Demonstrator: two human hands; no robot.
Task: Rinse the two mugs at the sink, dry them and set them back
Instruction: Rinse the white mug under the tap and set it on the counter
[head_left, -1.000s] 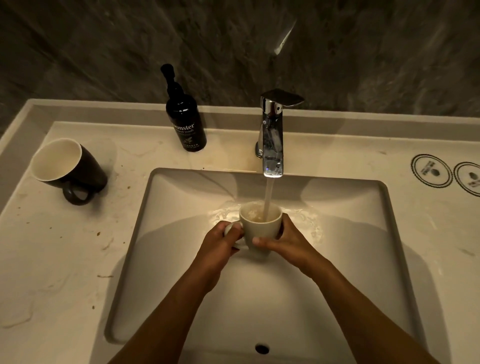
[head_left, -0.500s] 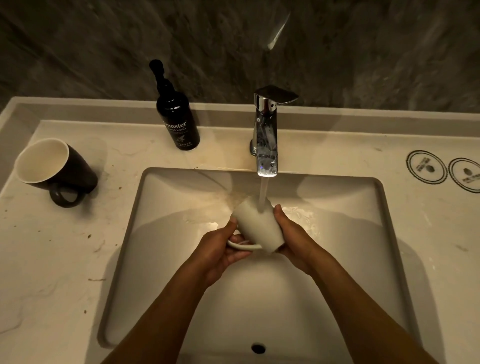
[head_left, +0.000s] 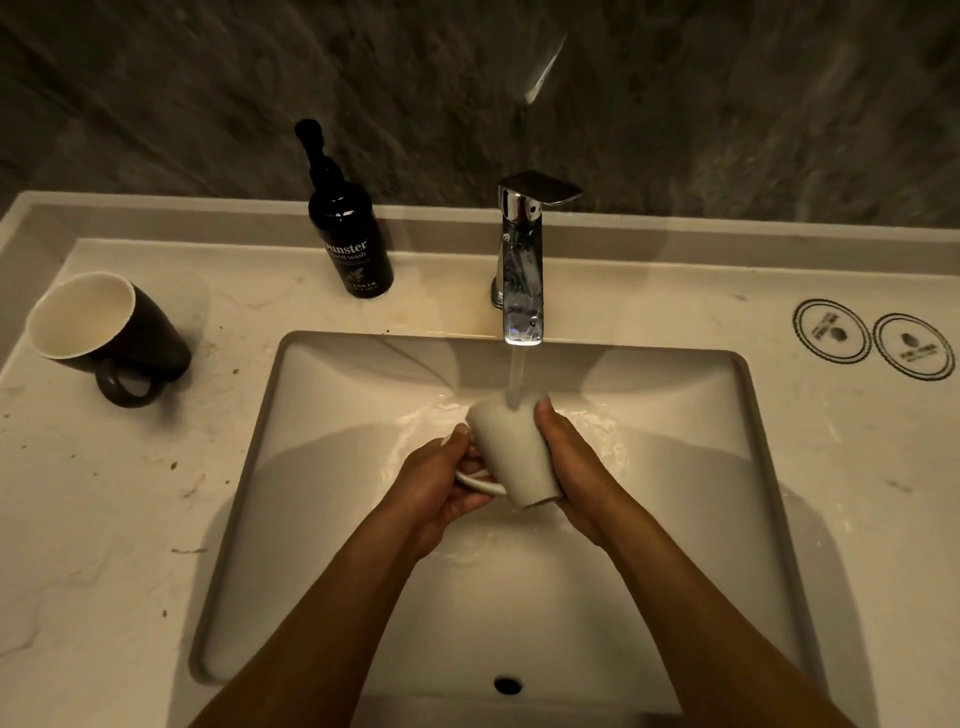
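Both hands are over the basin of the sink (head_left: 322, 519): the left hand (head_left: 441, 486) curls its fingers round the handle of the white mug (head_left: 511, 452), and the right hand (head_left: 569, 462) wraps the mug's body, holding it tipped with its base toward the camera. Water from the chrome faucet (head_left: 522, 270) streams onto the upper side of the mug. Farther back on the counter (head_left: 104, 519), a black mug (head_left: 111, 332) lies on its side at far left, well apart from the sink, with a dark hand wash bottle (head_left: 350, 244) upright left of the faucet.
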